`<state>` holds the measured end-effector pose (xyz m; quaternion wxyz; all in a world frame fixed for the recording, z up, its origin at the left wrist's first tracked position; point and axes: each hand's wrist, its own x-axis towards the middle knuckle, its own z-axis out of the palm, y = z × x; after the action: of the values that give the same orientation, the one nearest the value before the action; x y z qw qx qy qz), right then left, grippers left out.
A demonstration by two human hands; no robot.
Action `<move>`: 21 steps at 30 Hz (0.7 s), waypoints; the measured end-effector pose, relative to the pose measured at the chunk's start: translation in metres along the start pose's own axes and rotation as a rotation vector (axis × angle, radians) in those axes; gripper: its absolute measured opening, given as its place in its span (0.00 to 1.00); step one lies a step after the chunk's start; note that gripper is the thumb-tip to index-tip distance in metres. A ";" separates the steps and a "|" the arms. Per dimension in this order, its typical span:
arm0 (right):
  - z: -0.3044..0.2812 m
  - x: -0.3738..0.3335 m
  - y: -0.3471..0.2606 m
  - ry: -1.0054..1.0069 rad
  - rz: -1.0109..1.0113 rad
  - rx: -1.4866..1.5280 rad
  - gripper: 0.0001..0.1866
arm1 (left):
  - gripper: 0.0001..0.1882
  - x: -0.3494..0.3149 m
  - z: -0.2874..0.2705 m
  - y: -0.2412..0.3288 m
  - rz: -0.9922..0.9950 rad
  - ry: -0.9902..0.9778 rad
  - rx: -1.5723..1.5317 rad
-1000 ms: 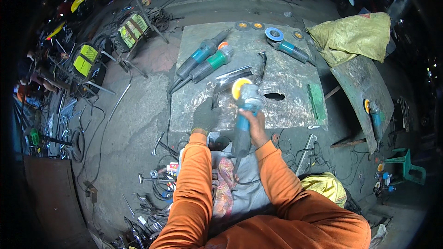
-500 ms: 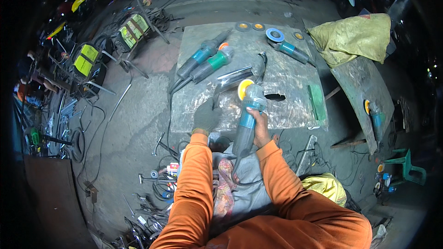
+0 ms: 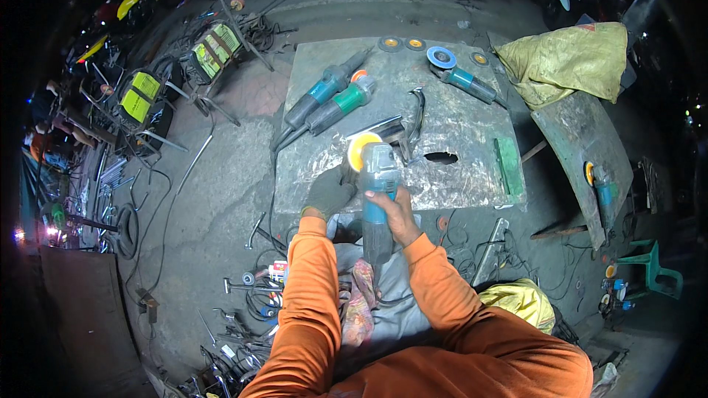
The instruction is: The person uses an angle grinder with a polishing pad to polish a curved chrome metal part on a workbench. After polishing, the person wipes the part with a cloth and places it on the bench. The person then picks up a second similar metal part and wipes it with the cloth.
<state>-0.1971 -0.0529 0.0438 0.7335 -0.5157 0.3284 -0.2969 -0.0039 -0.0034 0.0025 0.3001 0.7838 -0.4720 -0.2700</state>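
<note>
My right hand [image 3: 399,217], bare, is closed round the blue-grey body of an angle grinder [image 3: 378,210]. Its yellow disc [image 3: 360,149] lies over a shiny bent metal piece [image 3: 392,133] on the worktable; I cannot tell whether they touch. The gloved left hand [image 3: 329,194] is closed on the near end of that metal piece, partly hidden by the disc and grinder head. Just beyond lies a curved metal lever [image 3: 419,114]. A blue grinder [image 3: 321,96] and a green grinder [image 3: 339,107] rest on the table's left side.
The metal worktable [image 3: 457,184] has a dark hole [image 3: 441,157] and a green strip [image 3: 507,164]. Another grinder [image 3: 470,85] and loose discs [image 3: 414,43] lie at its far side. A yellow sack [image 3: 564,63] is at right. Cables and tools [image 3: 254,287] clutter the left floor.
The grinder has moved left, bringing its disc across the metal piece near my left hand. The metal piece has tilted, and my left hand has shifted slightly.
</note>
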 end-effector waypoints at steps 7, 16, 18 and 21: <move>-0.023 0.004 0.007 0.174 0.030 0.153 0.24 | 0.16 -0.003 -0.009 -0.002 -0.122 -0.064 0.106; 0.006 0.004 0.006 0.023 0.054 0.091 0.26 | 0.21 0.001 0.007 -0.010 0.027 0.058 -0.080; 0.009 0.004 0.006 0.025 0.045 0.072 0.24 | 0.21 0.000 0.002 -0.005 -0.059 0.013 0.001; 0.006 0.002 0.009 0.030 0.021 0.064 0.23 | 0.20 -0.003 -0.003 0.005 -0.070 0.025 0.136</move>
<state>-0.1905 -0.0484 0.0362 0.7478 -0.4840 0.3348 -0.3074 -0.0057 -0.0017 0.0082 0.2425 0.8217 -0.4576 -0.2380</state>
